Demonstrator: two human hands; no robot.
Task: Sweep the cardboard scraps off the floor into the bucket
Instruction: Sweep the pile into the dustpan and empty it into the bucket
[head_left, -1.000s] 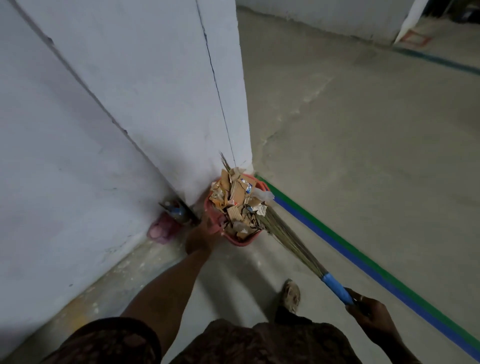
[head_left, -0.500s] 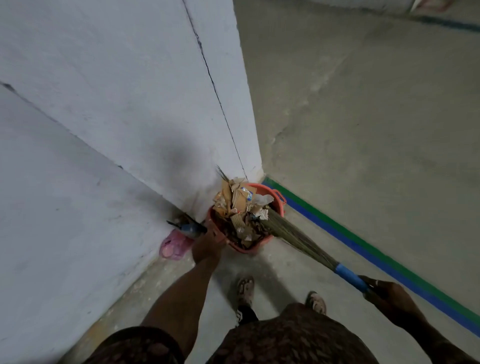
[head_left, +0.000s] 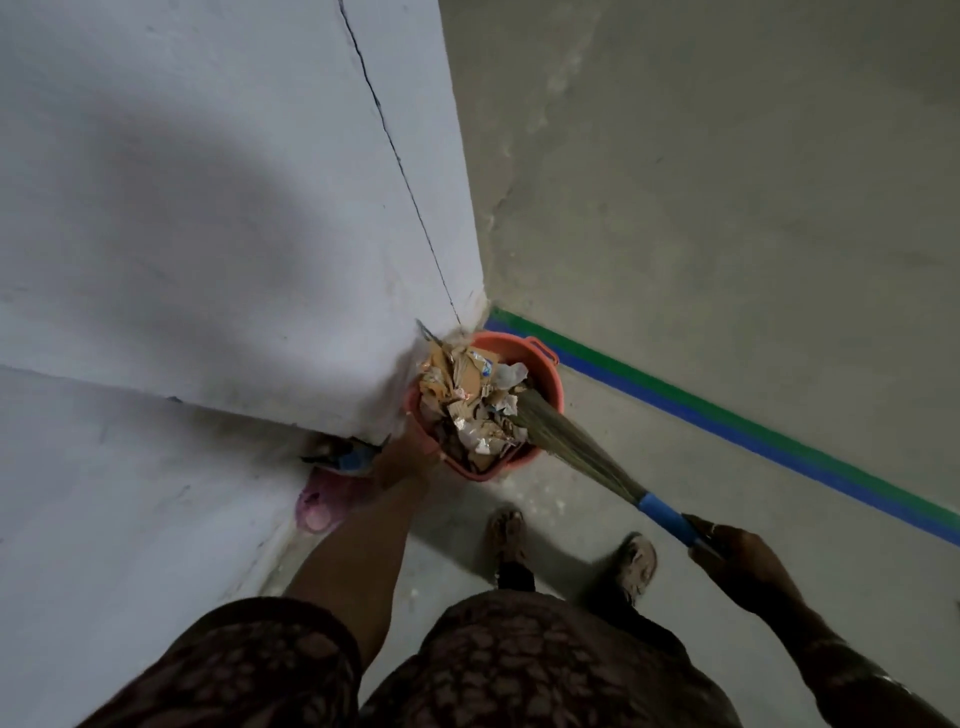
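By the wall (head_left: 234, 234), left grip (head_left: 402, 460) holds the bucket (head_left: 543, 387) rim; right grip (head_left: 740, 558) clasps the broom (head_left: 576, 452).

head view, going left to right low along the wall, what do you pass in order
pink item on the floor → left hand → bucket filled with cardboard scraps → broom → right hand
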